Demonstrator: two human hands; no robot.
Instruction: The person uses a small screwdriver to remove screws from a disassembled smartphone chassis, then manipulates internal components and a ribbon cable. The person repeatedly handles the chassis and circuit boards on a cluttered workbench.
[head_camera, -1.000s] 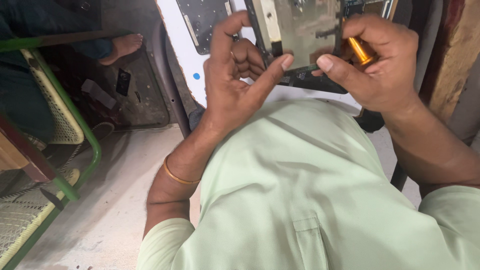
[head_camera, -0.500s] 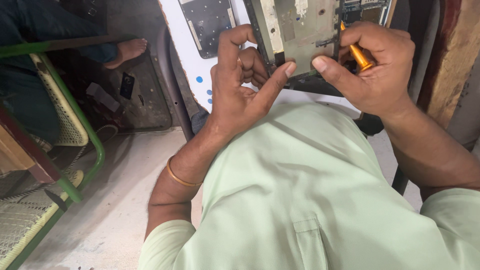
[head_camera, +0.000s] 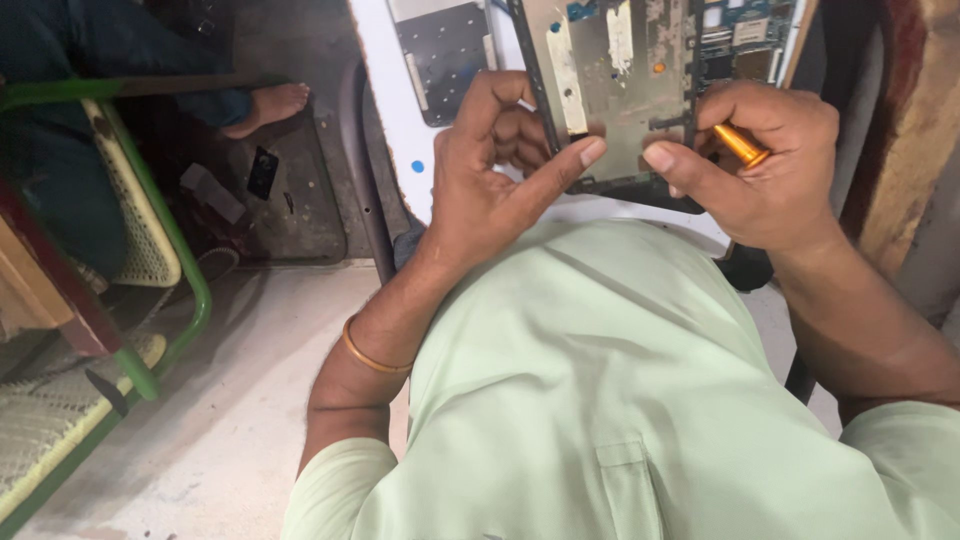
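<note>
Upper centre of frame: left hand (head_camera: 490, 180) clamps the opened tablet chassis (head_camera: 615, 90) by its left edge, fingers curled behind, thumb across the lower face. Right hand (head_camera: 770, 165) pinches the lower right edge, closed round an orange-handled tool (head_camera: 742, 145). Looks like mid-teardown. Next move needs the tip seated accurately. Tip hidden behind chassis; top of chassis cropped.

I can't see the top of the opened device (head_camera: 620, 90) above my left hand (head_camera: 500, 170); the frame edge cuts it off. My right hand (head_camera: 770, 165) covers most of the orange-handled tool (head_camera: 742, 146), hiding its tip. The grey panel (head_camera: 445, 55) above my left hand is also cropped. Circuit-board details above my right hand are too small to tell.
</note>
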